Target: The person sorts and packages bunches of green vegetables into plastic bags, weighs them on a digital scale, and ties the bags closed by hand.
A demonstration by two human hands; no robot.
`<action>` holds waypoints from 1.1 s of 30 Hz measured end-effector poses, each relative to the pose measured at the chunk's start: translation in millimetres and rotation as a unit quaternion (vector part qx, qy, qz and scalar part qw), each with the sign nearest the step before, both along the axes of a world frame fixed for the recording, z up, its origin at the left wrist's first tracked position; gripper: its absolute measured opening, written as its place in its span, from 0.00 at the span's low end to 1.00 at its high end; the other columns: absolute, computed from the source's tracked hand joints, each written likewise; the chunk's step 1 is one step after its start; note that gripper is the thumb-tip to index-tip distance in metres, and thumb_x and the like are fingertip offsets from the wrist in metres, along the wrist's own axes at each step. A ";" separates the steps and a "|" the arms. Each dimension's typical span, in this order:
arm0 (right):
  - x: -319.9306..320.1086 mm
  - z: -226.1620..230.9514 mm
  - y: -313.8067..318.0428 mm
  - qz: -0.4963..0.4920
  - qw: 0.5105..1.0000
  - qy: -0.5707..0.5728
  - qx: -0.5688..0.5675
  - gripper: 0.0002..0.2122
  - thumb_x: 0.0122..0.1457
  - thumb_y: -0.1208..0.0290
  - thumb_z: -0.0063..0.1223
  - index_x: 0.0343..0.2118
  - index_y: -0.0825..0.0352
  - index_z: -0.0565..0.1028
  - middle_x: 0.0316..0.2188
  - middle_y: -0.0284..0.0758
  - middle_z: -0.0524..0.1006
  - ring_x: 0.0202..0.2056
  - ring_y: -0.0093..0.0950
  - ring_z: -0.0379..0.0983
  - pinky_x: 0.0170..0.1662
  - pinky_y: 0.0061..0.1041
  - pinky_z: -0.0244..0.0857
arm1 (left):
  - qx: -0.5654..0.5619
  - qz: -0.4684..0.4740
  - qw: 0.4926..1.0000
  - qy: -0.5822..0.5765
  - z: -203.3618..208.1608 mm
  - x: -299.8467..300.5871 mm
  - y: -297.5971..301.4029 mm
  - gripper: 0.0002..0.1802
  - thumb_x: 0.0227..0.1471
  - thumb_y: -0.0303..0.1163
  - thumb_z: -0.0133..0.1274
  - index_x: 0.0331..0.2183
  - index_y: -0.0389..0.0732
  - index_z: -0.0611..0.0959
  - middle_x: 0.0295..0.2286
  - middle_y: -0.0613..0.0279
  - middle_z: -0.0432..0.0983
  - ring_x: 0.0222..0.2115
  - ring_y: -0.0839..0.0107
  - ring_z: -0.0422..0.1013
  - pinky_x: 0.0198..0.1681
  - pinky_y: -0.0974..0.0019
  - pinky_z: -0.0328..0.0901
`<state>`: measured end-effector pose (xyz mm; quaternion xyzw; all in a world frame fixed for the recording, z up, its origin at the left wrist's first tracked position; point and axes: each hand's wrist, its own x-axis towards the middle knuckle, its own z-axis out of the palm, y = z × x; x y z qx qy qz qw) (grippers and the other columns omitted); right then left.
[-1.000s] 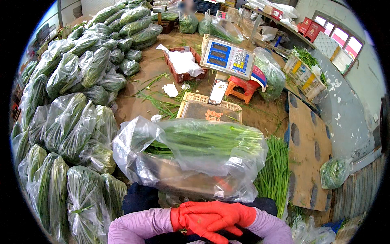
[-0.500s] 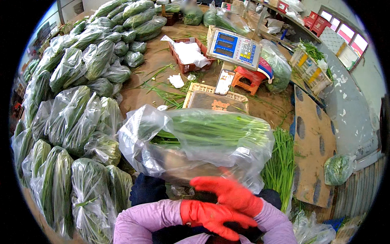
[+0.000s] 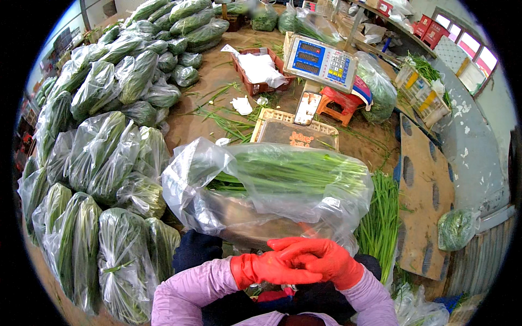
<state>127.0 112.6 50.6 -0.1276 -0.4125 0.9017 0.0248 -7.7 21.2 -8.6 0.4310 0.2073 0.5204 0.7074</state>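
Observation:
My left hand (image 3: 266, 270) and my right hand (image 3: 330, 264) both wear red gloves and meet low in the middle, before my body. Their fingers cross and press together, the right hand's lying over the left's. The left fingers stretch to the right, the right ones to the left. Neither hand shows an object in it. Just beyond them lies a clear plastic bag (image 3: 185, 165), with a bundle of long green stalks (image 3: 293, 171) inside. The bag's side nearest me sags loosely. To its right lies a loose pile of green stalks (image 3: 379, 217).
Bagged green vegetables (image 3: 103, 157) heap up on the left. Beyond the bag stand a scale platform (image 3: 277, 136) and its display (image 3: 321, 62). A red crate (image 3: 265, 87), an orange stool (image 3: 333, 108) and a phone-like slab (image 3: 308, 108) are nearby. A cardboard sheet (image 3: 421, 201) lies right.
My hands have come up and closed in on each other, from loosely crossed to fingers interlocked. The bag stays in place; the whole view has shifted slightly.

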 end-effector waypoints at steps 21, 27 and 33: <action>-6.9 -8.7 7.9 0.120 0.987 -0.004 0.105 0.15 0.48 0.76 0.57 0.41 0.68 0.76 0.56 0.46 0.66 0.57 0.36 0.62 0.60 0.36 0.54 | 0.097 -0.148 0.975 0.134 -48.0 13.9 12.1 0.23 0.54 0.33 0.53 0.52 0.45 0.73 0.44 0.53 0.73 0.48 0.63 0.68 0.47 0.61 0.66; -5.8 -9.8 6.7 0.096 0.993 0.052 0.037 0.16 0.48 0.73 0.56 0.42 0.68 0.76 0.57 0.46 0.64 0.58 0.37 0.60 0.62 0.36 0.49 | 0.112 -0.191 0.969 0.112 -20.0 9.2 22.9 0.22 0.54 0.34 0.53 0.51 0.43 0.73 0.44 0.53 0.73 0.47 0.64 0.69 0.47 0.61 0.66; -17.3 16.7 -13.9 0.068 0.994 -0.069 -0.051 0.20 0.49 0.66 0.59 0.45 0.70 0.75 0.56 0.48 0.66 0.59 0.40 0.59 0.63 0.39 0.49 | 0.115 -0.234 0.963 0.073 3.3 4.1 20.2 0.22 0.54 0.34 0.52 0.51 0.42 0.74 0.44 0.53 0.73 0.46 0.64 0.70 0.47 0.62 0.66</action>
